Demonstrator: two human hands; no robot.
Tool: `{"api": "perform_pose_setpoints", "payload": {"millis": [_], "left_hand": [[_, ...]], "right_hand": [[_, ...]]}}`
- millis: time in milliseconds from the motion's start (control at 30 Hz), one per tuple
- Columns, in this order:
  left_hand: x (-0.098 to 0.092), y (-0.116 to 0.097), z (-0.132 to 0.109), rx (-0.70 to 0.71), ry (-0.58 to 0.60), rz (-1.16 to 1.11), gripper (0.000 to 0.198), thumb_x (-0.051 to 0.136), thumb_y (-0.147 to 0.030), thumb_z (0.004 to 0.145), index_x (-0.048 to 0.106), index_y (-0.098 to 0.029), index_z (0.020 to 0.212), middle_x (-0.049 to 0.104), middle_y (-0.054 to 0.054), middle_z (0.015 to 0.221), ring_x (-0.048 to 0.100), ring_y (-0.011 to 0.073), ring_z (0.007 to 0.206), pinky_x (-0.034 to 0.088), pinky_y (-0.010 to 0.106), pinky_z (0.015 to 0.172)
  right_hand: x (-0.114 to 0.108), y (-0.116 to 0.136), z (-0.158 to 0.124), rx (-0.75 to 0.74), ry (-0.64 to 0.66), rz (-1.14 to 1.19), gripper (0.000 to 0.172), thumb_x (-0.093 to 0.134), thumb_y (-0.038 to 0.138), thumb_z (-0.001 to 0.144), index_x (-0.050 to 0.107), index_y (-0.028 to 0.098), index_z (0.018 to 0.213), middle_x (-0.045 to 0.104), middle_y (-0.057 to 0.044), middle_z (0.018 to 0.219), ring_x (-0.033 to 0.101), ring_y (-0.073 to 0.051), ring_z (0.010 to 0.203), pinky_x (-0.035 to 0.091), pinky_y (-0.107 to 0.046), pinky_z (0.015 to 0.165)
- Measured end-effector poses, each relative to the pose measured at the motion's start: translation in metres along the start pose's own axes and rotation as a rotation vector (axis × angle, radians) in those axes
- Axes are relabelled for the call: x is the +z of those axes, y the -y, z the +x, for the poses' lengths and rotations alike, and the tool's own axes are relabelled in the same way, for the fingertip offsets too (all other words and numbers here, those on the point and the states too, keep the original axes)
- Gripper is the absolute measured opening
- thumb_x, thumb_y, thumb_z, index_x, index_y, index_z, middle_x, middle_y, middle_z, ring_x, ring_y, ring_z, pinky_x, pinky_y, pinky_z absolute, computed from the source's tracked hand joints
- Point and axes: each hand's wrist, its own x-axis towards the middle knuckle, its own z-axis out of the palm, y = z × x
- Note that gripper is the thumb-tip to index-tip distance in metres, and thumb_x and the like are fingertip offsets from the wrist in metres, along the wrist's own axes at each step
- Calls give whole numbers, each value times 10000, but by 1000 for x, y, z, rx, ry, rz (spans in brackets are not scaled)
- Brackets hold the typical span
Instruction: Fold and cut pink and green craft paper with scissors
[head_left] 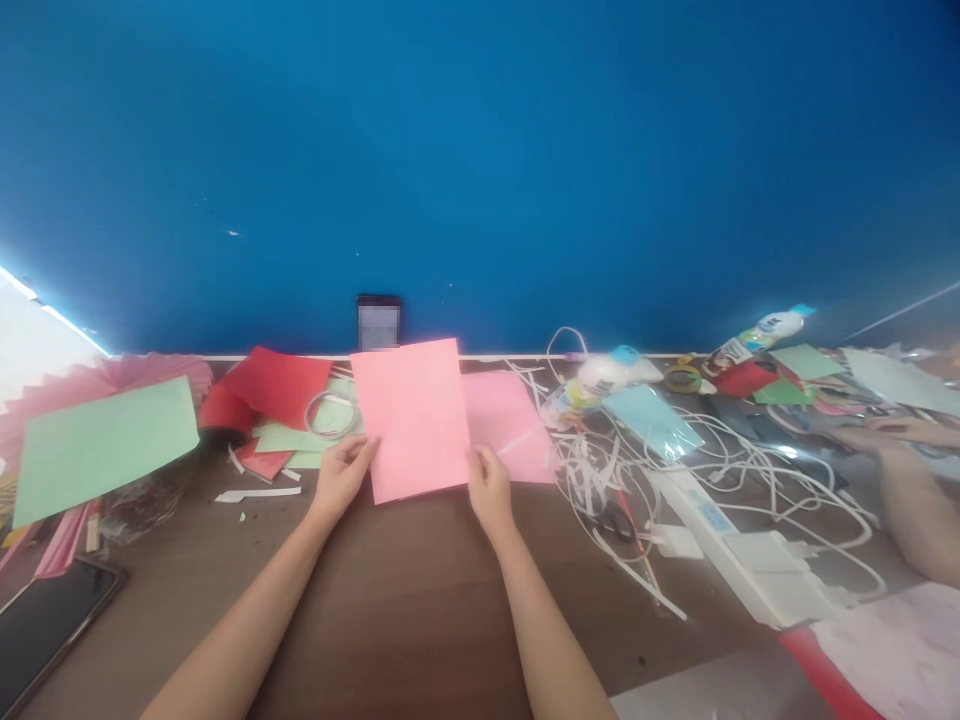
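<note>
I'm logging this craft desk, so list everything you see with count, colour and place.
pink sheet: one, pink, centre
second pink sheet: one, pink, flat behind it
red paper: one, red, left of centre
green sheet: one, pale green, far left
phone: one, black, against blue wall
bottles: two, white, blue caps, right of centre
cables: tangle, white, right
power strip: one, white, lower right
table: one, brown, underneath
co-worker's hand: one, right edge
left hand: grips pink sheet's left edge
right hand: grips its right edge

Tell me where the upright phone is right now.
In the head view, the upright phone leans on the blue wall, centre-left, just behind the pink sheet held by the left hand and right hand, with red paper to its left.
</note>
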Motion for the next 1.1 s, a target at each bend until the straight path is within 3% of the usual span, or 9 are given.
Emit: {"api": "perform_pose_setpoints", "payload": {"millis": [233,333,500,733,800,967,1100], "left_hand": [[0,-2,0,-1,-45,-11,371,607,-451,703,658,-120,862,681,45,754,609,170,705,468,236,633],[0,-1,0,3,-57,-12,385,610,-458,697,660,-120,874,681,43,741,608,168,697,468,238,630],[1,-2,0,7,-36,7,389,599,-468,702,662,-116,856,668,34,694,598,157,654,463,230,593],[-1,-1,1,19,-85,9,400,601,-472,693,659,-111,855,676,55,727,599,160,649,467,231,572],[-1,-2,1,18,-80,8,393,600,-469,696,659,-114,853,677,53,727,598,157,640,466,230,567],[0,-3,0,-2,8,3,377,594,-456,707,655,-119,867,687,61,787,617,176,695,478,242,605],[-1,-3,-1,-12,75,19,354,577,-447,728,652,-124,853,685,48,764,614,166,677,465,223,581]], "right_hand": [[-1,1,-2,77,92,166,287,407,431,832,525,177,894,513,17,609,492,-123,499,419,-237,491],[-1,4,-1,72,101,189,280,452,437,809,538,177,870,555,3,650,506,-123,506,431,-239,494],[-1,5,1,123,54,251,290,450,459,807,522,181,852,430,70,458,459,-116,416,413,-235,456],[-2,3,1,109,57,238,281,491,452,791,527,178,844,432,70,447,458,-120,434,399,-237,468],[-4,3,1,118,52,245,277,465,450,807,528,182,835,415,74,442,443,-117,428,383,-230,460],[-8,6,3,59,37,175,250,499,413,788,542,174,727,533,9,632,501,-137,614,404,-237,580],[-10,7,4,53,32,158,264,503,402,784,497,178,644,482,24,591,454,-127,581,373,-230,556]]}}
